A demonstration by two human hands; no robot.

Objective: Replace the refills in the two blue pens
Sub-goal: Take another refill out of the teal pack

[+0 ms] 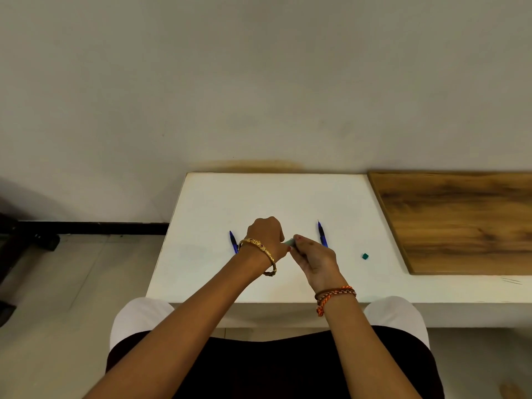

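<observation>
No legible text, labels or nos. anywhere on pens, table or wall.

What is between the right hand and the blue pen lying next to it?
Nothing visible. The right hand sits just beside the right blue pen, with only bare white table between them. It pinches a small pale green thing with the left hand.

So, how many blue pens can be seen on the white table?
2. One blue pen lies beside the left hand, partly hidden behind its wrist. The other blue pen lies just beyond the right hand. The hands could hide more parts.
</observation>
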